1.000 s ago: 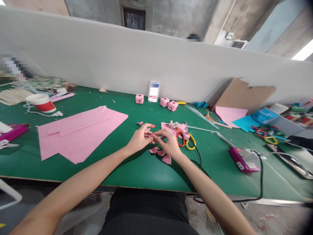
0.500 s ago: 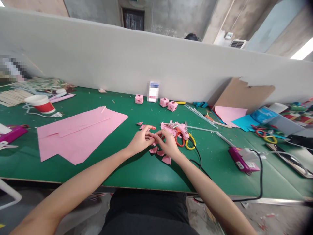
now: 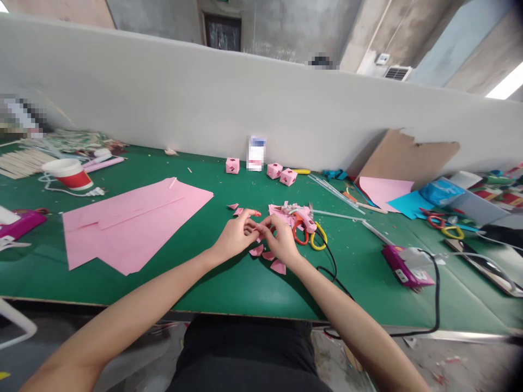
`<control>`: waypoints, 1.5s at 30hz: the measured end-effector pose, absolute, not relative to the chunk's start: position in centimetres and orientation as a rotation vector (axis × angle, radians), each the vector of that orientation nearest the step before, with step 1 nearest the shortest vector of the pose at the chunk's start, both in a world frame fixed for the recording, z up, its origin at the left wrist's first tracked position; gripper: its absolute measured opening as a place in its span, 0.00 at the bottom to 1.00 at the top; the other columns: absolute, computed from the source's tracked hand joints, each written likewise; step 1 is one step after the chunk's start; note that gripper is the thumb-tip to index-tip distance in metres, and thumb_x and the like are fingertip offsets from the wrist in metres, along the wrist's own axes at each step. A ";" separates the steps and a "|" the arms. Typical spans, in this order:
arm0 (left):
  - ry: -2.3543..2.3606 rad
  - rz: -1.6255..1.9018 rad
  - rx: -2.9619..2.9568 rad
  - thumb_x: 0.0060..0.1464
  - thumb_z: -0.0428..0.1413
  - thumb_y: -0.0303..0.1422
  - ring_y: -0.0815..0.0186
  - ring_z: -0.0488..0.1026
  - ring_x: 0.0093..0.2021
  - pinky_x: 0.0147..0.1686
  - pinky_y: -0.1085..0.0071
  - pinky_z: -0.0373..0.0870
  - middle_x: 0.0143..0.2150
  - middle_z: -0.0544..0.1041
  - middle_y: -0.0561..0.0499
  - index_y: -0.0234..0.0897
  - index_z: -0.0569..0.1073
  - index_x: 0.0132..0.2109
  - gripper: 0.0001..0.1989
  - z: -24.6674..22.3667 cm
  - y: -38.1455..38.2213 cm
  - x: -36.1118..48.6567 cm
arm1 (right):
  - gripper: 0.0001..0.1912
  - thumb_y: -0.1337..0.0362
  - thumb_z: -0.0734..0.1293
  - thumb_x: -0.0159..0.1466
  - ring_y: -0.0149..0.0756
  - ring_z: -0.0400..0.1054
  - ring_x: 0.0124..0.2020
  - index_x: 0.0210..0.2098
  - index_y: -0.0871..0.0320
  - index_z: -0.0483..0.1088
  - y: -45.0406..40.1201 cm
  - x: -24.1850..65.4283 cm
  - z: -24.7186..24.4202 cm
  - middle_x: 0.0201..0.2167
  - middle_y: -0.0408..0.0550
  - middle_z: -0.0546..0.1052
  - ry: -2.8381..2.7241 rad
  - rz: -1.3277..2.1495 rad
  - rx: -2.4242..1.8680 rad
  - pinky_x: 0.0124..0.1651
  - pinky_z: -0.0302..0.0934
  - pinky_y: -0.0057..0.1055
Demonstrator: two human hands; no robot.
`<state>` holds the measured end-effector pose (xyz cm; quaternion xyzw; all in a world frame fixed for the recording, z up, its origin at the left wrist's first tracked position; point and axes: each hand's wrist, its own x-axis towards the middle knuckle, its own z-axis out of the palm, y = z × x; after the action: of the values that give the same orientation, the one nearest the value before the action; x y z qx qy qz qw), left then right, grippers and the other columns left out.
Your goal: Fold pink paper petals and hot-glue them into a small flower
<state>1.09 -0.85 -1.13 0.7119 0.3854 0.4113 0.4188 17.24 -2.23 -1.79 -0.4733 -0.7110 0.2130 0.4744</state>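
Note:
My left hand (image 3: 232, 237) and my right hand (image 3: 279, 238) meet above the green table (image 3: 229, 294), fingertips pinched together on a small piece of pink paper (image 3: 258, 234). Most of that piece is hidden behind the fingers. Below the hands lie folded pink paper pieces (image 3: 278, 266), and a couple more (image 3: 232, 206) rest beyond my left hand. Just past my right hand is a pink glue gun (image 3: 307, 220) on paper scraps, beside scissors with an orange handle (image 3: 300, 234) and ones with a yellow handle (image 3: 319, 237).
Large pink sheets (image 3: 139, 228) lie at left, near a red-and-white paper cup (image 3: 67, 174). Several pink paper cubes (image 3: 232, 165) stand by the grey partition (image 3: 183, 103). At right, a purple power strip (image 3: 402, 267) trails a black cable (image 3: 437, 294) along the front edge.
The fingers have shifted very slightly around the pink paper piece. Everything else on the table stays in place.

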 end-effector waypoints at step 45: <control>1.133 1.222 1.660 0.51 0.61 0.35 0.63 0.79 0.32 0.32 0.67 0.76 0.36 0.81 0.49 0.39 0.67 0.48 0.18 -2.0 1.2 -0.3 | 0.38 0.41 0.64 0.63 0.60 0.66 0.53 0.50 0.75 0.67 -0.4 26.7 -0.3 0.48 0.73 0.71 -1.771 -0.024 -2.420 0.50 0.59 0.41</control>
<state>-0.29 1.19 -2.03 0.6515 0.4448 0.4795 0.3844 26.69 -0.45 -0.31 -0.8048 -0.5892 -0.0079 0.0712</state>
